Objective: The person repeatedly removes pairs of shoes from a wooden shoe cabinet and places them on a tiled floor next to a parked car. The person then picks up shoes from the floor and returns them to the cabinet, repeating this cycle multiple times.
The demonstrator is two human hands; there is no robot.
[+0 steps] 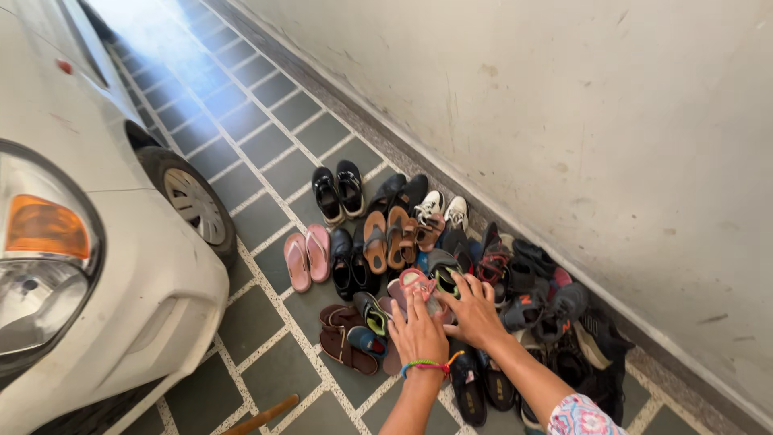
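- Tiled floor [266, 145] by wall, car [97, 266] left, shoe pile [451, 266].
- Pink shoe [416, 282] just beyond fingertips, toe pointing away.
- Left hand [419, 330] curled on its heel, nearer; right hand [475, 314] spread flat alongside, gripping nothing.

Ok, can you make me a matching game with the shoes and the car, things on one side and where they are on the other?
Things:
1. pink flip-flops
2. black sandals
3. car
4. pink shoe

Places:
A. far left of the picture
B. under the left hand and right hand
C. far end of the pile
D. left edge of the pile, near the car wheel

Pairs: 1-D, 2-C, 3-A, 4-B
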